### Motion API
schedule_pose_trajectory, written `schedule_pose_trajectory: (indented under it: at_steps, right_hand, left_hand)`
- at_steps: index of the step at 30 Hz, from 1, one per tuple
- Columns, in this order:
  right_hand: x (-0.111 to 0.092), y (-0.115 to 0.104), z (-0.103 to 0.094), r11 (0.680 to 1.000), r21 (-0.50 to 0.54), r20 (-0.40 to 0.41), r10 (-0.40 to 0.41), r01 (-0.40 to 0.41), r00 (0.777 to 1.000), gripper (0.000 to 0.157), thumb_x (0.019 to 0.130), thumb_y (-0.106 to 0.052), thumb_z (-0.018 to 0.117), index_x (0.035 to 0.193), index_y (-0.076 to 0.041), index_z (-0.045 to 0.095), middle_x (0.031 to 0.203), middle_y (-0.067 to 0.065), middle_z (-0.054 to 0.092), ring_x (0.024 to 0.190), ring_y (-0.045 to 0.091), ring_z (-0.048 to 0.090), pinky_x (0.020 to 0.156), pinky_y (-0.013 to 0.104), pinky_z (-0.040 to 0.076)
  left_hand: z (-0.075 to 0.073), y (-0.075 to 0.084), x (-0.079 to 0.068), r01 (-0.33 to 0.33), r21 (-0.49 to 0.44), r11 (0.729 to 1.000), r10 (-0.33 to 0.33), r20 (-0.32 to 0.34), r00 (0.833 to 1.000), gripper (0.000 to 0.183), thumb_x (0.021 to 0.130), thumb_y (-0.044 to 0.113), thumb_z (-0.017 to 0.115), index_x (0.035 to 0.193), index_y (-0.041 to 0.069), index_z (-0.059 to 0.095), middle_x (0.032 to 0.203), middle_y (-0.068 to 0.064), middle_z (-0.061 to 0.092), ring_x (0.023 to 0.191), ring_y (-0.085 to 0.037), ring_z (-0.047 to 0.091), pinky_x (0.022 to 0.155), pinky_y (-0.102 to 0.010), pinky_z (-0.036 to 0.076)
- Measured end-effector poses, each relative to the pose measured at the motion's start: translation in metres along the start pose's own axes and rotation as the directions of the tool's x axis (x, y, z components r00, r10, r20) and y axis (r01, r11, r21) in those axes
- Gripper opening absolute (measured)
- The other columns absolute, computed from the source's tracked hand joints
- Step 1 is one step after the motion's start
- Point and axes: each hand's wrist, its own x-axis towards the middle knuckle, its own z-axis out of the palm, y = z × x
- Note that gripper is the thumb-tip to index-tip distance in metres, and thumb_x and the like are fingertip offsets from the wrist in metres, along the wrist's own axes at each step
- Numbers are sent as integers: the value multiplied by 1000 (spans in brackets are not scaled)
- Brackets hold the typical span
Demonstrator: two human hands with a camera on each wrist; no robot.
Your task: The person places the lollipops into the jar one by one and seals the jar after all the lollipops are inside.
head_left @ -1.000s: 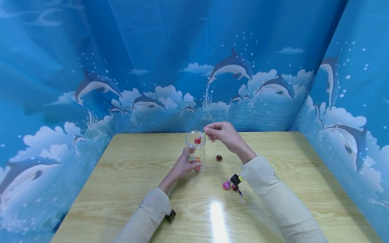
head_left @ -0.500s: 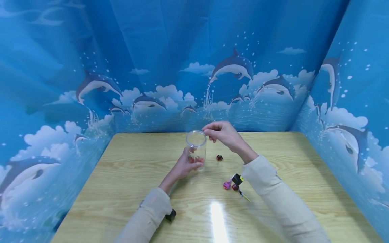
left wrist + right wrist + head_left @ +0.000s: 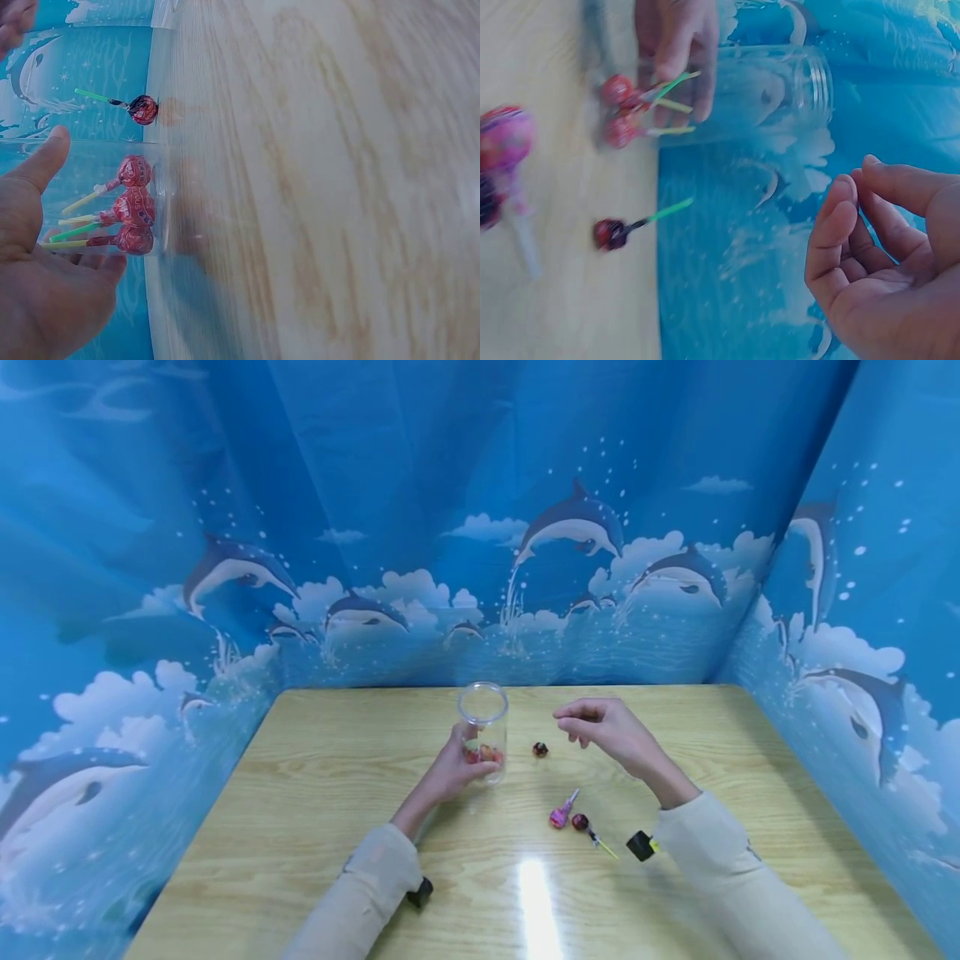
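Left hand (image 3: 453,767) is wrapped round the clear jar (image 3: 493,733); the right hand (image 3: 611,735), emptied, has been drawn back, the red lollipops (image 3: 135,206) inside apparently increased by one, three wrapped lollipops (image 3: 558,817) left outside

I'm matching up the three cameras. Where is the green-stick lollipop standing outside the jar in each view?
Head: green-stick lollipop just right of center, below the middle.
Left wrist: upper left.
Right wrist: left side, below the middle.
Shared landmark: the clear jar, gripped by the left hand.
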Motion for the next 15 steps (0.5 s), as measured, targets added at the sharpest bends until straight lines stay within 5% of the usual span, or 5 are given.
schedule_pose_trajectory:
  at_steps: [15]
  right_hand:
    - [-58, 59, -7, 998, 22, 42, 51, -52, 998, 36, 100, -16, 69, 125, 10, 65, 95, 18, 67, 79, 26, 62, 68, 36, 56]
  left_hand:
    - [1, 0, 1, -7, 21, 1000, 7, -21, 1000, 80, 84, 2, 83, 148, 0, 35, 143, -35, 45, 98, -31, 67, 88, -39, 60]
